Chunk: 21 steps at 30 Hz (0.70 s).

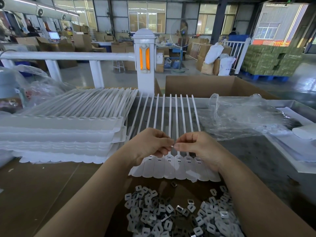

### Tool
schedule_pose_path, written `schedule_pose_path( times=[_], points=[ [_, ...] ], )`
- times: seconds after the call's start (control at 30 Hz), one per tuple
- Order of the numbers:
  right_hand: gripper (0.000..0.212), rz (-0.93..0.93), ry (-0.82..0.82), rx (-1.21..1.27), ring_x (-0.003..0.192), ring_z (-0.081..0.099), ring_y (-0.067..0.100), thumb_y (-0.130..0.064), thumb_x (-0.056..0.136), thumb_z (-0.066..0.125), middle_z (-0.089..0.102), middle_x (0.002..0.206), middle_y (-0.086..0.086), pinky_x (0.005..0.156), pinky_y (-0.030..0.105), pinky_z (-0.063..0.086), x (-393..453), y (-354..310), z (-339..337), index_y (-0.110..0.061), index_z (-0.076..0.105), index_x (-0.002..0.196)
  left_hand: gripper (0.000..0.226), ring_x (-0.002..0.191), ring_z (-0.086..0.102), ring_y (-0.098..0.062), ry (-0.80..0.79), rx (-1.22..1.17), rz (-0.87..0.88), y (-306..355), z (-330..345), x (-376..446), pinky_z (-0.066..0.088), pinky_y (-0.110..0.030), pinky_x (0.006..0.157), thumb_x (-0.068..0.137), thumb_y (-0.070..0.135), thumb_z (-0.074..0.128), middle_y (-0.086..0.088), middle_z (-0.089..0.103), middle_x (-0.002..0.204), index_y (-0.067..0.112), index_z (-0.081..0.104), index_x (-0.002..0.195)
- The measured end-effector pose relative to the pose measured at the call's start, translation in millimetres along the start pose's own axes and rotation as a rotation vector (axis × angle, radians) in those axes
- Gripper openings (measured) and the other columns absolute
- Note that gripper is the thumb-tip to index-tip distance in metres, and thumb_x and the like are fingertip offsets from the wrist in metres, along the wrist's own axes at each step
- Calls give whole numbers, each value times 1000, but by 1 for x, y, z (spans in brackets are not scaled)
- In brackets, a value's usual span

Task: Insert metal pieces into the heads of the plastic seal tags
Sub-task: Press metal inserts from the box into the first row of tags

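Note:
A joined row of white plastic seal tags (172, 170) lies flat in front of me, its thin tails pointing away. Several of its heads show dark slots, and one at the right holds a shiny insert (198, 159). My left hand (150, 144) and my right hand (196, 146) hover just above the tag heads. Their fingertips meet and pinch one small piece (173, 145) between them; it is too small to tell what it is. A heap of small metal pieces and white caps (179, 212) lies near me, between my forearms.
A tall stack of white tag sheets (59, 132) stands at the left. Crumpled clear plastic bags (239, 117) lie at the right. An open cardboard box (213, 86) and a white railing post (145, 62) stand behind the table.

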State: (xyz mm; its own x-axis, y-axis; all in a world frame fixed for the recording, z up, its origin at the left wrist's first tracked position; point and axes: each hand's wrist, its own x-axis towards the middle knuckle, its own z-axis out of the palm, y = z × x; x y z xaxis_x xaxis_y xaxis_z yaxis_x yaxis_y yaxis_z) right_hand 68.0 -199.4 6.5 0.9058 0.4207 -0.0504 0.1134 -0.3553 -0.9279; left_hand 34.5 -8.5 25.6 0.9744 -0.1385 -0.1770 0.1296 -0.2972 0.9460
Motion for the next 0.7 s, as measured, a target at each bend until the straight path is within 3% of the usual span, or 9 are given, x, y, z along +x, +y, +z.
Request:
schedule_pose_path(
  times=[0.07,0.17,0.33,0.47,0.63,0.7],
  points=[
    [21,12,88,48,79,66,3,-51,78,74,74,86,-14,78,30,46,1,1,-2,-33,76,88,11,65,59,-12,-14,-84,-13,0,0,0,52,-20,62,92,15,67,-4,67,73,5,70,91],
    [14,23,235,251,74,61,6,-34,90,68,73,79,-10,79,29,40,6,5,-5,-28,78,83,9,64,57,-12,-47,-252,-51,-1,0,0,51,-19,61,92,11,67,-6,66,74,3,70,90],
    [17,65,283,414,81,59,12,-19,96,61,73,81,-4,83,31,41,13,10,-6,-19,78,92,9,67,67,-10,-53,-288,-71,1,7,0,53,-19,61,91,14,69,-6,73,80,5,71,92],
    [18,76,353,500,87,60,15,-17,97,58,73,80,-4,82,32,42,16,12,-7,-16,76,97,10,68,66,-8,-4,-48,-12,2,29,1,53,-19,64,93,18,66,-1,74,79,10,71,90],
    [17,111,386,611,76,56,13,-14,98,56,69,73,-3,75,29,41,18,13,-8,-13,73,99,13,55,53,-4,130,264,63,-3,61,12,42,-18,53,89,33,71,5,65,69,22,73,82],
    [17,125,382,636,75,56,12,-14,97,56,69,73,-2,74,29,40,19,14,-8,-14,73,99,13,61,57,0,161,333,73,-5,70,16,46,-19,55,89,37,70,10,66,73,29,70,80]
  ],
)
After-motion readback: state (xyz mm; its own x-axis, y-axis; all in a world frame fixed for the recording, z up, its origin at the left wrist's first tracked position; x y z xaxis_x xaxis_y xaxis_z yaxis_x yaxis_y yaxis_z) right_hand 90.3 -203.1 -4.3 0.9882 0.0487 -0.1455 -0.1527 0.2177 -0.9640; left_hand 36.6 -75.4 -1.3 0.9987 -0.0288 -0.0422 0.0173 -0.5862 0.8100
